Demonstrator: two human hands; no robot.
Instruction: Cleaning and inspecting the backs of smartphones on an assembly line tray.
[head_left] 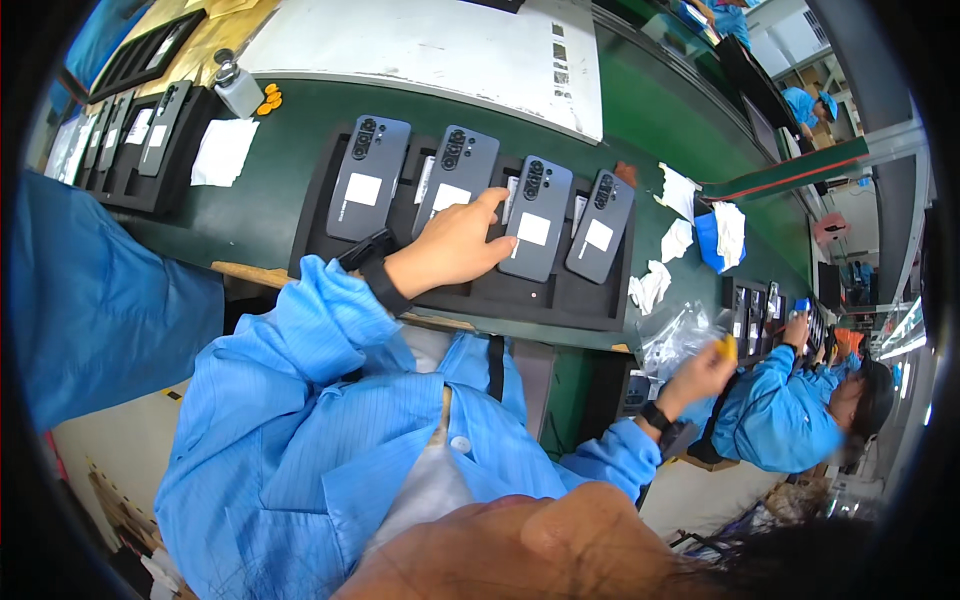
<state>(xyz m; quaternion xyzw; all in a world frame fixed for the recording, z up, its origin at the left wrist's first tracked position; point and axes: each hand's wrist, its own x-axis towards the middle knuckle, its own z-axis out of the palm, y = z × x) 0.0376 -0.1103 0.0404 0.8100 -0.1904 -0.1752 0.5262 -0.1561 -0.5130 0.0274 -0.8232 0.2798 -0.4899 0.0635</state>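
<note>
Four-slot black foam tray point(480, 296) lies on the green bench in front of me, with several grey phones in it, backs up, each with a white label. My left hand point(450, 248) reaches over the tray, thumb and index finger apart. Its palm covers the lower part of the second phone point(468, 165); the thumb tip is at the edge of the third phone point(538, 215). My right hand point(700, 378) is off the tray's right side, fingers curled together beside a clear plastic bag point(682, 338). Something small and yellow point(727, 349) shows at its fingertips; whether worn or held, I cannot tell.
White wipes point(651, 287) and a blue container point(712, 240) lie right of the tray. At left are a pump bottle point(237, 88), orange pieces point(269, 98), a white cloth point(223, 152) and another phone tray point(150, 195). A co-worker point(775, 410) sits at right; a blue sleeve point(110, 300) is close at left.
</note>
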